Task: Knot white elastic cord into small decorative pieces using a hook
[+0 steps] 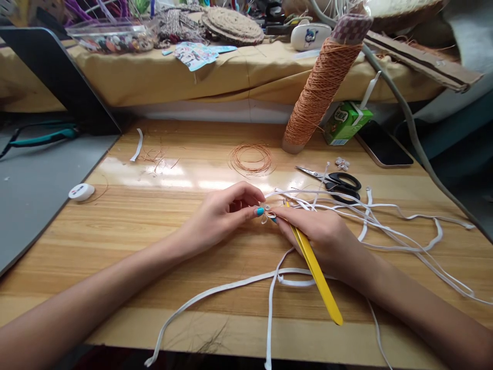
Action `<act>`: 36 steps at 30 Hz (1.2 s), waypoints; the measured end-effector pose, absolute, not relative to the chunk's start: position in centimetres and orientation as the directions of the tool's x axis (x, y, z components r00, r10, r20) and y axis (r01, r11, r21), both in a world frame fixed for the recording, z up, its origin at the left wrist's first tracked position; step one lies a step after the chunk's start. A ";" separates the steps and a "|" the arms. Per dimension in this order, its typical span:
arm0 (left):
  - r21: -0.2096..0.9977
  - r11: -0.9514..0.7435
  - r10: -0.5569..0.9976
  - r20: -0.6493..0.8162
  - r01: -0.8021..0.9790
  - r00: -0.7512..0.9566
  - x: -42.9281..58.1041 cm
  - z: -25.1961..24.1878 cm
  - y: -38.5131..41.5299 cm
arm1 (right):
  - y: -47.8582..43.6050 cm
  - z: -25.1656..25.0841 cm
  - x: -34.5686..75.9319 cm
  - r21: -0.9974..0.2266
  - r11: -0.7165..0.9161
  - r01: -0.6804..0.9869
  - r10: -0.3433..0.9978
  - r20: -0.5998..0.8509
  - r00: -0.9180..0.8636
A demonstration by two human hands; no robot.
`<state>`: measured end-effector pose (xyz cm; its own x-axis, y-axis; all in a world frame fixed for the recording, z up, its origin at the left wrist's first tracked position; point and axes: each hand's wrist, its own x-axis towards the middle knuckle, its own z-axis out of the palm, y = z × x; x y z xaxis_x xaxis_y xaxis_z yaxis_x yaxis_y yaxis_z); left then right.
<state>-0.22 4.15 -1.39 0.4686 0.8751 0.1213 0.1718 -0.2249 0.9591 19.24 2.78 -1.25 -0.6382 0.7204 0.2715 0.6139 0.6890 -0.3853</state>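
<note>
Between my fingertips, over the middle of the table, is a small white looped flower shape (267,208) made of thin ribbon or cord. My left hand (231,208) is closed, pinching its left side with thumb and forefinger. Closed on its right side, my right hand (314,228) also has yellow tweezers (316,270) lodged in its grip, their handle end slanting toward me. Long white ribbons (227,285) trail from around the hands to the front edge and the right. Fingers hide part of the flower and the tweezer tips.
Black-handled scissors (335,182) lie beyond my right hand, beside a small white flower piece (342,164). Farther back are a coil of copper-coloured thread (251,158), an orange thread cone (321,95), a green drink carton (344,123) and a phone (385,144). A white spool (81,192) lies left.
</note>
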 end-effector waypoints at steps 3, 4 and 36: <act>0.952 -0.238 0.893 0.138 0.192 0.428 -0.3 -1.5 4.2 | 2.8 -1.1 19.1 -0.365 0.697 0.617 0.716 0.303 -0.629; 0.949 -0.243 0.897 0.141 0.201 0.419 -0.3 -1.5 4.2 | 2.8 -1.1 19.1 -0.361 0.700 0.616 0.713 0.315 -0.626; 0.829 -0.265 0.961 0.184 0.493 0.207 -0.5 -1.3 4.5 | 5.6 1.4 22.1 -0.184 0.748 0.638 0.634 0.483 -0.604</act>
<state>-0.51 4.47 -1.34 0.2068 0.9609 0.1839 0.4932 -0.2648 0.8287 22.08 5.55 1.37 -0.6037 0.6344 0.4828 0.6382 0.7475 -0.1843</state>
